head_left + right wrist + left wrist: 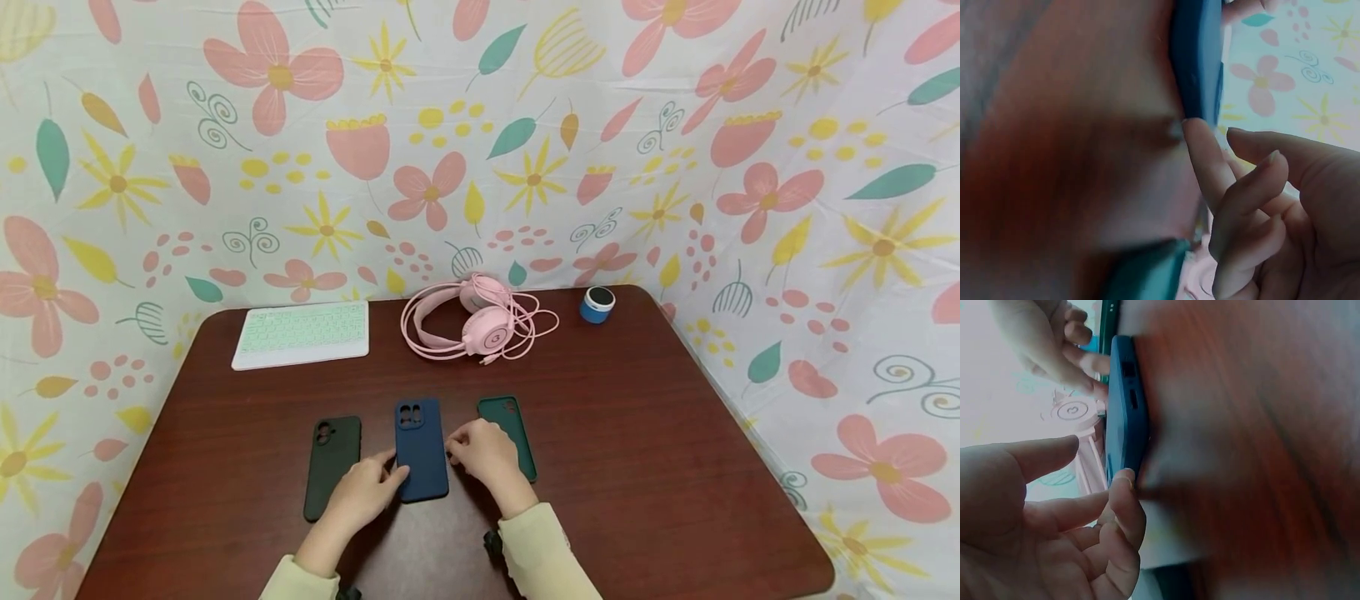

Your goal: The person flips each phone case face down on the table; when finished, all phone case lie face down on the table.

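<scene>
A blue phone case (422,458) with a camera cut-out lies flat on the table between both hands. My left hand (365,490) is at its left edge. In the left wrist view a fingertip touches the case's side, while the thumb stands apart from it. Across from it, my right hand (486,452) has its index fingertip at the right edge; its thumb is off the case and its other fingers are bent around nothing. Left of the blue one lies a dark phone case (333,467). A green phone case (513,422) lies partly hidden beneath the right hand.
Along the back of the brown table (660,467) stand a white keyboard (303,333) with mint keys, pink headphones (487,327) with a coiled cable, and a small blue cylindrical speaker (597,306). A flowered curtain (465,150) hangs behind.
</scene>
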`<state>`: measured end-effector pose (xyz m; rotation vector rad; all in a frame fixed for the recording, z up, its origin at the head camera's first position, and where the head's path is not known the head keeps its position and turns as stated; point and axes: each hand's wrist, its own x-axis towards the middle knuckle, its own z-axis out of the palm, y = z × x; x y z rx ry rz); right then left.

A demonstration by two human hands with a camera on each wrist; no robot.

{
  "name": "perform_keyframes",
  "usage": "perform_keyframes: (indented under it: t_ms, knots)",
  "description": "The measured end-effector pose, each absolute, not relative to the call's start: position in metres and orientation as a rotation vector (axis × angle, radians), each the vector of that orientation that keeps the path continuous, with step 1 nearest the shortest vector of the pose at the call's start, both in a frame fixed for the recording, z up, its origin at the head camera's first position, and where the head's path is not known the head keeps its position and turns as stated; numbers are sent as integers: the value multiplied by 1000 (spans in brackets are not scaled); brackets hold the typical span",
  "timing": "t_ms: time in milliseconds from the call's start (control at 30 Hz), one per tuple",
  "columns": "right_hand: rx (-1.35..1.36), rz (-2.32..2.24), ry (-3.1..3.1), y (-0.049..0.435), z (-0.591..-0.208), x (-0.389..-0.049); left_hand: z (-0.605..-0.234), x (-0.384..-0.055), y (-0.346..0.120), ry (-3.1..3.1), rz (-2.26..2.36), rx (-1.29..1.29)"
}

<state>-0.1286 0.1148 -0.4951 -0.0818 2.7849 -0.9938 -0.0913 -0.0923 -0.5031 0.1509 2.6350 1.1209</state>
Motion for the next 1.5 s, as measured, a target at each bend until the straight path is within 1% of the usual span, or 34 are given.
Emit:
perform_keyframes:
  t_ms: [100,200,400,633,967,1200,1500]
  knots:
    - [-25,-917,2898,125,-487,-130,-500,-93,-94,2684,1157,157]
    - [88,-824,2997,139,-481,-133,-497,-96,-93,2717,1234,165]
    - [226,-745,3012,163,-484,-135,-490,-96,-80,2728,1327,275]
    - [214,-771,2969,168,-496,-133,-489,-96,-61,2726,1324,369]
    - [497,-908,2951,200,-500,-135,-503,-97,-24,2550,1347,530]
    - [535,-948,2941,216,-502,-136,-509,-99,0,2521,1271,558]
    - [489,-931,2889,220,-505,-134,-510,-98,14,2397,1284,517]
